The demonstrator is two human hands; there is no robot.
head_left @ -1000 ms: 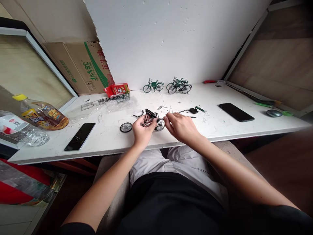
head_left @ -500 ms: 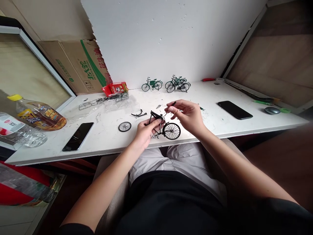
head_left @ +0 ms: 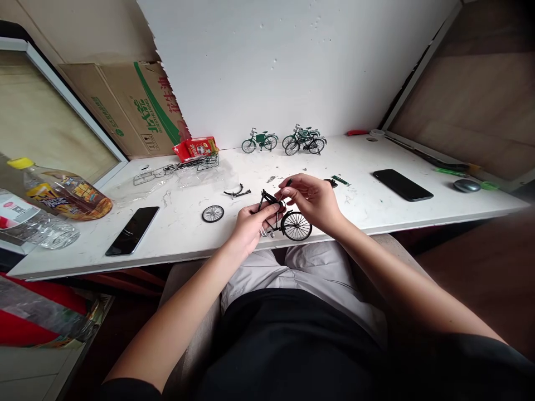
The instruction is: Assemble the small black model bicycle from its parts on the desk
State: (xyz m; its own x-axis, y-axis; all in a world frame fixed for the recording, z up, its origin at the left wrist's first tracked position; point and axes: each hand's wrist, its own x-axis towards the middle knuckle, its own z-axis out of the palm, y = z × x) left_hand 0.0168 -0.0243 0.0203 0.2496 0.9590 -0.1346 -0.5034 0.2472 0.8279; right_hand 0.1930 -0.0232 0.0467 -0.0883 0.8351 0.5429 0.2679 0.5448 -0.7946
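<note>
My left hand (head_left: pixel 251 224) is closed around the black frame of a model bicycle (head_left: pixel 271 197), pinching it between thumb and fingers. The frame has one spoked wheel (head_left: pixel 296 226) fitted at its right end, and silver pedal parts show below my fingers. My right hand (head_left: pixel 315 200) pinches a slim tool with a black end (head_left: pixel 288 182), which looks like a small screwdriver. Its thin tip meets the upper part of the frame, mostly hidden by my fingers. A loose spoked wheel (head_left: pixel 213 213) and a black curved fork-like part (head_left: pixel 237 191) lie left of my hands.
Small model bicycles (head_left: pixel 259 140) stand at the back. Sprue frames (head_left: pixel 188 164) and clear plastic lie at left by a red packet (head_left: pixel 195 149). Phones (head_left: pixel 132 230) (head_left: pixel 402 185) flank the work. Bottles (head_left: pixel 67 195) lie far left. A green piece (head_left: pixel 341 180) lies beyond my right hand.
My right hand has moved slightly left and down, bringing the tool closer to the bicycle frame. The bicycle has shifted a little to the right in my left hand.
</note>
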